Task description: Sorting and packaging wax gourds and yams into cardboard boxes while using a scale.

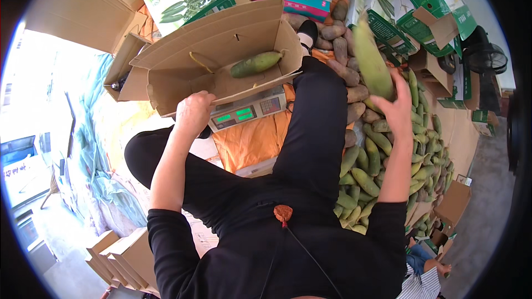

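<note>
An open cardboard box (221, 27) rests on a digital scale (235, 115) with a lit green display. One green radish (256, 65) and a thin yellowish strip (200, 62) lie inside it. My left hand (194, 112) is closed, its fingers curled on the box's near rim. On the right, my right hand (396, 104) grips the lower, thicker end of a long pale green radish (371, 58). That radish stands nearly upright, slightly blurred, above the heaped produce.
A large pile of green radishes (368, 180) spreads along my right side, with brownish-pink roots (339, 50) farther off. Printed green-and-white cartons (388, 27) stand at the back right. A black fan (485, 58), folded cardboard (124, 260) and a seated person (424, 271) are around me.
</note>
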`<act>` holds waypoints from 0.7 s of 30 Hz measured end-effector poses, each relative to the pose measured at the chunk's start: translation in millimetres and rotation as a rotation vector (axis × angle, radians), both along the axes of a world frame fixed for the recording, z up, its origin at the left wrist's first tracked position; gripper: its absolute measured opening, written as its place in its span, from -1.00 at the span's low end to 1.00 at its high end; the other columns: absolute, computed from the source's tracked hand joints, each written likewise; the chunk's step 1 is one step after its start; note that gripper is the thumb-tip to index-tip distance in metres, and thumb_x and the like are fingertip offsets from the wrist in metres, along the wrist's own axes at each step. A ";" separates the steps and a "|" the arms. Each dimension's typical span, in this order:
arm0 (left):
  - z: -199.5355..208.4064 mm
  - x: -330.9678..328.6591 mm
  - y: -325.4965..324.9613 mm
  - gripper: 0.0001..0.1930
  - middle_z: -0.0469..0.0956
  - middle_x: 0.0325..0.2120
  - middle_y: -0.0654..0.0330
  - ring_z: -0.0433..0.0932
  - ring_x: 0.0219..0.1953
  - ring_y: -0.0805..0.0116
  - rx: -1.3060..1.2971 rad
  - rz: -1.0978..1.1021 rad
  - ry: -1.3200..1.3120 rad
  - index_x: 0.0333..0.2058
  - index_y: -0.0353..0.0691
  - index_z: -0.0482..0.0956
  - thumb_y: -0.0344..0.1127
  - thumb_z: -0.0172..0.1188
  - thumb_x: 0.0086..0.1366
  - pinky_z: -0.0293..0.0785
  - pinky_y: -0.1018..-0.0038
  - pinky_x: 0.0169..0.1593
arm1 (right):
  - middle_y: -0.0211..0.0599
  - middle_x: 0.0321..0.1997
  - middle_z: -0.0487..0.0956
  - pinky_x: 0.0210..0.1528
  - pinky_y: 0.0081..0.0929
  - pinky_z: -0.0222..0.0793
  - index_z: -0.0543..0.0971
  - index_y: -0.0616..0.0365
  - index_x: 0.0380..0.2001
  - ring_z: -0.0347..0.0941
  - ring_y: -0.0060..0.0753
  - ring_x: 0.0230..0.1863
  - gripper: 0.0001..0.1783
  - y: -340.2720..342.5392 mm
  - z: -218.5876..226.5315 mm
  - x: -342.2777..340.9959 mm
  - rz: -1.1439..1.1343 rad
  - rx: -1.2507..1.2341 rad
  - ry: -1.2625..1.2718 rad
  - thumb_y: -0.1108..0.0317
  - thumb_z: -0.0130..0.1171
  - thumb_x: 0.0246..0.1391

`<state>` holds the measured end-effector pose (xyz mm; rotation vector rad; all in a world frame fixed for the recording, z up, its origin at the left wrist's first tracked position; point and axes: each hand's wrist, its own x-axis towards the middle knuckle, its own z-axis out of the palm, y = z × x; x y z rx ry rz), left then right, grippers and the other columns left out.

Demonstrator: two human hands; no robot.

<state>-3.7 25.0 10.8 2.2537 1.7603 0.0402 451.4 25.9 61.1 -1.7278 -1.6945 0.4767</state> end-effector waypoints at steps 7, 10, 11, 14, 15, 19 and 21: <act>2.4 1.6 -5.8 -0.92 0.50 -0.42 0.12 0.53 -0.28 0.07 -0.028 -0.013 0.007 -0.40 -0.16 0.56 -0.35 0.17 0.10 0.47 0.21 -0.24 | -0.24 -0.09 0.53 0.04 -0.22 0.30 0.49 0.09 -0.11 0.38 -0.11 0.00 -0.38 83.9 41.1 -152.0 0.621 0.156 -0.296 0.31 0.36 -0.40; -1.2 3.1 -5.6 -0.90 0.51 -0.40 0.12 0.53 -0.28 0.07 -0.042 0.001 0.009 -0.39 -0.16 0.56 -0.33 0.18 0.10 0.47 0.20 -0.23 | -0.37 -0.13 0.54 -0.04 -0.22 0.31 0.53 -0.01 -0.11 0.39 -0.26 0.00 -0.40 94.1 2.7 -214.8 0.691 -0.065 -0.582 0.24 0.40 -0.38; -1.9 3.6 -5.6 -0.88 0.51 -0.39 0.13 0.54 -0.27 0.07 -0.043 0.014 0.011 -0.36 -0.16 0.57 -0.32 0.18 0.10 0.47 0.20 -0.22 | -0.38 -0.15 0.56 -0.08 -0.24 0.33 0.56 0.00 -0.14 0.41 -0.28 -0.01 -0.44 95.8 -13.1 -230.8 0.708 -0.107 -0.578 0.24 0.39 -0.37; -3.4 -0.7 -5.7 -0.80 0.53 -0.38 0.10 0.53 -0.24 0.05 -0.061 0.021 0.002 -0.28 -0.13 0.60 -0.38 0.14 0.08 0.45 0.24 -0.18 | -0.35 -0.14 0.59 -0.09 -0.19 0.38 0.58 0.02 -0.19 0.44 -0.25 -0.01 -0.51 95.3 -48.0 -266.1 0.739 -0.294 -0.568 0.22 0.35 -0.33; -5.8 -3.7 -6.5 -0.82 0.53 -0.39 0.09 0.53 -0.25 0.04 -0.026 0.018 -0.025 -0.30 -0.14 0.60 -0.39 0.14 0.08 0.45 0.24 -0.19 | -0.29 -0.12 0.59 -0.06 -0.17 0.39 0.57 0.07 -0.14 0.46 -0.17 -0.02 -0.49 93.8 -63.6 -269.6 0.718 -0.296 -0.415 0.24 0.33 -0.30; 4.9 1.1 -2.0 -0.84 0.50 -0.40 0.10 0.51 -0.27 0.02 -0.062 0.025 0.008 -0.31 -0.16 0.58 -0.38 0.17 0.08 0.44 0.20 -0.22 | -0.17 -0.09 0.57 -0.04 -0.27 0.41 0.51 0.11 -0.03 0.51 -0.14 -0.08 -0.45 96.6 -49.2 -237.5 0.799 -0.286 0.093 0.24 0.30 -0.18; 4.3 0.3 -2.8 -0.83 0.50 -0.39 0.10 0.51 -0.27 0.02 -0.053 0.025 -0.013 -0.30 -0.16 0.58 -0.38 0.16 0.08 0.44 0.20 -0.22 | -0.17 -0.12 0.58 -0.07 -0.35 0.43 0.51 0.11 -0.03 0.52 -0.26 -0.11 -0.48 88.0 -18.1 -198.3 0.733 -0.241 0.296 0.24 0.30 -0.14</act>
